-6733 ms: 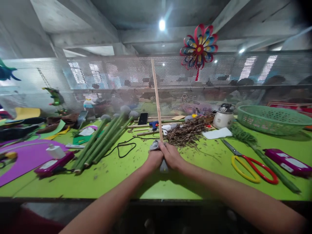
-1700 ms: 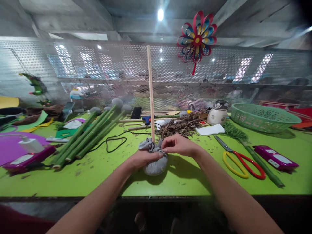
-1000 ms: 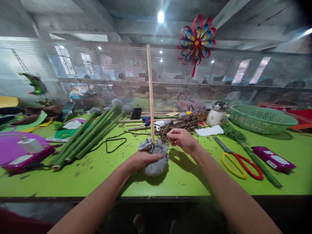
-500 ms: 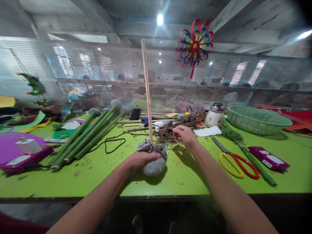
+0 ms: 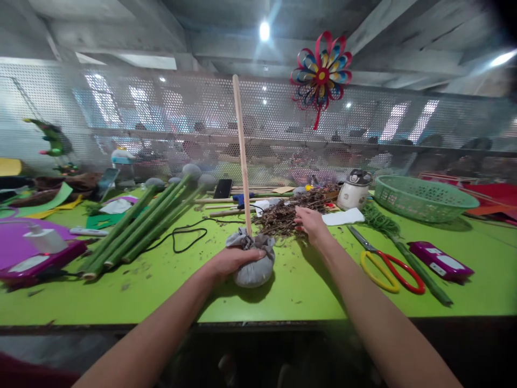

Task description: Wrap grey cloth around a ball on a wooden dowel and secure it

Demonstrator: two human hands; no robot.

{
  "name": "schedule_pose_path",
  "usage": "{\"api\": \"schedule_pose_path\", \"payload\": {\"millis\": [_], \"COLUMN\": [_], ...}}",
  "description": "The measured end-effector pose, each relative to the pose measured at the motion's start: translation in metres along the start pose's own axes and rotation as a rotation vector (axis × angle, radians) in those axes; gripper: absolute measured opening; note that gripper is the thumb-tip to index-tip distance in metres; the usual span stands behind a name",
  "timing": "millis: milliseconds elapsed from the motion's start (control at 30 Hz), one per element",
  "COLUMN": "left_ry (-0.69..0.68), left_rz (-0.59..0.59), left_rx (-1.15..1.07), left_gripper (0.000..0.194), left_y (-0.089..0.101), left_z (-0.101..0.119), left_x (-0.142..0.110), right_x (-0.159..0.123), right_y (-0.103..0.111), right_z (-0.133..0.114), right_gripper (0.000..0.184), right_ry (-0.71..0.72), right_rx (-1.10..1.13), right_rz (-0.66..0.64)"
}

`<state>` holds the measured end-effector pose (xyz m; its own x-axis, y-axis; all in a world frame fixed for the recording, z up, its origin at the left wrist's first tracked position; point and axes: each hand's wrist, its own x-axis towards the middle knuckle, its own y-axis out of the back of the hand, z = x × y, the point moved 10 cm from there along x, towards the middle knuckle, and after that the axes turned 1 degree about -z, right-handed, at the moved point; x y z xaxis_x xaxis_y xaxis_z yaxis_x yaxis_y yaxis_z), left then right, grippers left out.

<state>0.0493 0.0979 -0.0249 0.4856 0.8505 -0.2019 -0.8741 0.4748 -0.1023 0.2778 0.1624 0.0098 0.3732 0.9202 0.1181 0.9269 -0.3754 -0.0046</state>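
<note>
My left hand [image 5: 238,262] is wrapped round a small stuffed grey cloth bag [image 5: 255,274], thumb across its front just below the gathered top. A pale wooden stick [image 5: 243,145] stands nearly upright out of the bag's mouth, leaning slightly left at the top. My right hand [image 5: 312,223] reaches to the near right edge of a heap of dried brown plant stems [image 5: 280,216]. Its fingers are slightly apart and curled toward the stems, with nothing visible between them. Whether the fingertips touch the stems is hard to make out.
Green-wrapped sticks with round grey heads [image 5: 145,231] lie at left, beside a black cord [image 5: 175,240] and a purple box [image 5: 44,264]. On the right are scissors [image 5: 379,267], a green bundle [image 5: 424,275], another purple box [image 5: 440,262], a green basket [image 5: 424,213] and a white jar [image 5: 352,194].
My right hand has moved a little right and its fingers have loosened from a pinch, now at the dried stems. The left hand keeps its hold; the stick's top sits slightly lower.
</note>
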Motion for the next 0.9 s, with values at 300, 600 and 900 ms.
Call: {"api": "schedule_pose_path", "payload": {"millis": [300, 600, 900], "left_ry": [-0.017, -0.046, -0.133], "left_rz": [0.013, 0.184, 0.272], "left_rx": [-0.053, -0.069, 0.105], "left_gripper": [0.033, 0.03, 0.036], "left_y": [-0.004, 0.02, 0.024], "left_z": [0.003, -0.006, 0.009], "left_x": [-0.002, 0.01, 0.003], "right_x": [-0.044, -0.104, -0.1], "right_y": [-0.042, -0.101, -0.098], "right_z": [-0.054, -0.052, -0.045], "right_gripper": [0.027, 0.037, 0.011], "right_ry": [0.304, 0.524, 0.305], "right_rx": [-0.167, -0.706, -0.432], "right_rz": [-0.257, -0.713, -0.762]}}
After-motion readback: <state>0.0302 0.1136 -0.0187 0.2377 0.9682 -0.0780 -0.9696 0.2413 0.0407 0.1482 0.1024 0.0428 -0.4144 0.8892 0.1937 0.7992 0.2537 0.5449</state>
